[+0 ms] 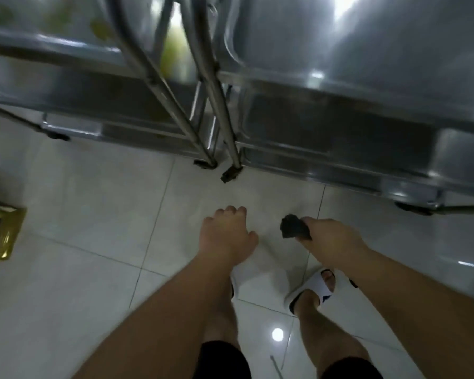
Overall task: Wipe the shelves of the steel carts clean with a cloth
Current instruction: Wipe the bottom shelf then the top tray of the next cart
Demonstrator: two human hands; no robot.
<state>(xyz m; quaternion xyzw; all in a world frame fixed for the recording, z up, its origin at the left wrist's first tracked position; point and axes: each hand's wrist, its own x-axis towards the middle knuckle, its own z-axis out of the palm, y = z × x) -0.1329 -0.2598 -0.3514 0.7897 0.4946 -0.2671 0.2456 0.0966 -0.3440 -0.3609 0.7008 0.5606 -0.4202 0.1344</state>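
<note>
Pale tiled floor point(93, 214) underfoot, glossy, with a lamp glare near the legs; two steel carts side by side across the top of the view, left cart point(66, 77) and right cart point(367, 91), stacked shelves bright with reflections and blurred, uprights nearly touching at the middle, castors on the tile; yellow-green smudges on the left cart's upper shelf, possibly produce or mere reflection, too blurred to tell; a brass-coloured frame point(6, 233) at the left edge; white slide sandal point(312, 291) on one foot, black shorts below. Nearer and smaller: left hand point(225, 233) hanging over the floor, fingers loosely curled, holding nothing; right hand point(329, 242) closed round a dark cloth point(294, 228), a crumpled wad sticking out past the thumb side, well short of either cart and touching no shelf. Judged by look, soft, light and limp, likely to bunch or slip out of a loose hold; best spread flat under the palm and pressed with straight fingers for a wide stroke, rather than pinched as a ball. Shelves rigid, smooth and probably slick; carts on wheels, so liable to roll under a push unless steadied at an upright by the free hand. No wiping underway yet, by the look of things.
</note>
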